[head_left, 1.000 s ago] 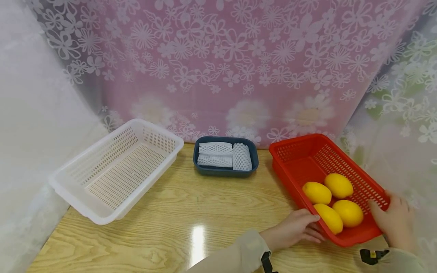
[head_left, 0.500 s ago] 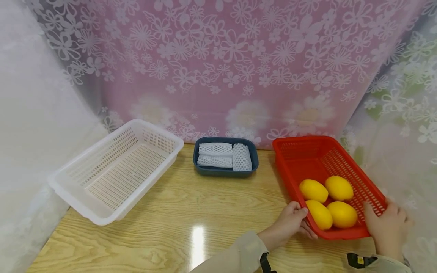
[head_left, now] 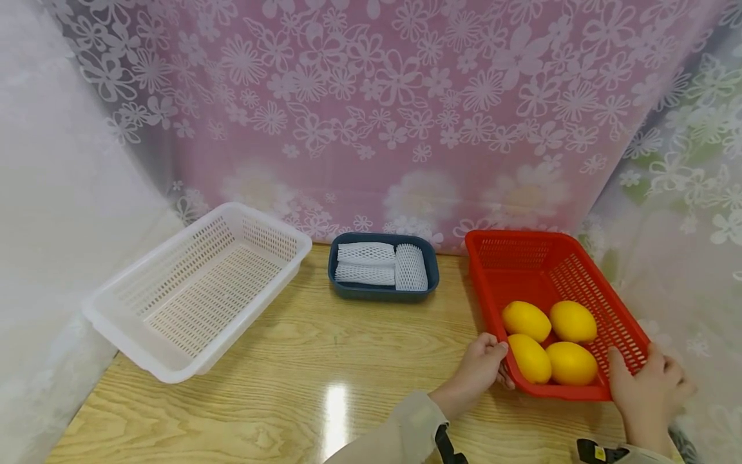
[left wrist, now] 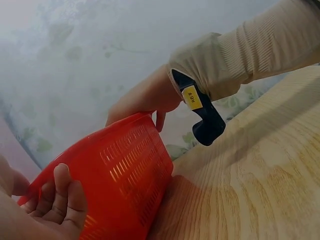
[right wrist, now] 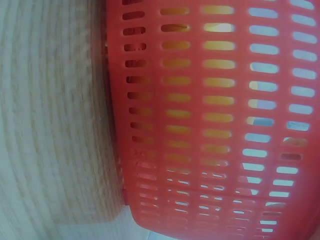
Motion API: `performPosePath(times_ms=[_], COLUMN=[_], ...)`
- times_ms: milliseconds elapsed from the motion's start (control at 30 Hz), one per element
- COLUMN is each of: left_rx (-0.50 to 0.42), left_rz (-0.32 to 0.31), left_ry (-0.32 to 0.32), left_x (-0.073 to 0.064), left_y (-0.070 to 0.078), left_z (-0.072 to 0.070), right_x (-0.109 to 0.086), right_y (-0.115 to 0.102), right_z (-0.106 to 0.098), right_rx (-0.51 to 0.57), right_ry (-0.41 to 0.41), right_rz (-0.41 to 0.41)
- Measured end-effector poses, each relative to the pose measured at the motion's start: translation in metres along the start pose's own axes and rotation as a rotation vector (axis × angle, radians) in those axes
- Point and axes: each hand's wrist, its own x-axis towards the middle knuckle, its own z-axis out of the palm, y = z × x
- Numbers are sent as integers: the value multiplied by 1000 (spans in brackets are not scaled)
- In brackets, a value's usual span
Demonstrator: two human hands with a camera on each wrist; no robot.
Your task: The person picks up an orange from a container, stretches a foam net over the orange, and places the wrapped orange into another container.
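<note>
The near end of the long red slotted plastic basket (head_left: 513, 278) now lies farther left than a second ago, and both hands and the fruit shift with it. On my feed the left hand (head_left: 476, 372) is clamped on the rim at the near left corner, thumb above, fingers curled outside; the right hand (head_left: 650, 390) grips the right rim, thumb inside. The basket stands at the right of the wood-grain table (head_left: 295, 367); I can't tell whether its whole base touches down. Four smooth yellow lemons (head_left: 572, 322) cluster in its near half. I judge the shell light and fairly stiff, with most weight at that end, so I'd hold both long rims beside the fruit and keep it level, since lemons roll. Farther left, at the far edge, sits a dark blue rounded tray (head_left: 384, 294) of white netted foam sleeves (head_left: 365, 275); at far left, a white slotted plastic basket (head_left: 214, 298).
</note>
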Motion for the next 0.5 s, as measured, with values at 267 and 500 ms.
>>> performPosePath(times_ms=[267, 500], left_rx=[20, 220], left_rz=[-11, -66], left_ry=[19, 30], left_x=[1, 6], left_y=[-2, 13], left_z=[-3, -10], right_x=[-3, -4], right_y=[-3, -6], right_z=[1, -5], right_rx=[27, -10], right_ry=[13, -77], right_rz=[-9, 46])
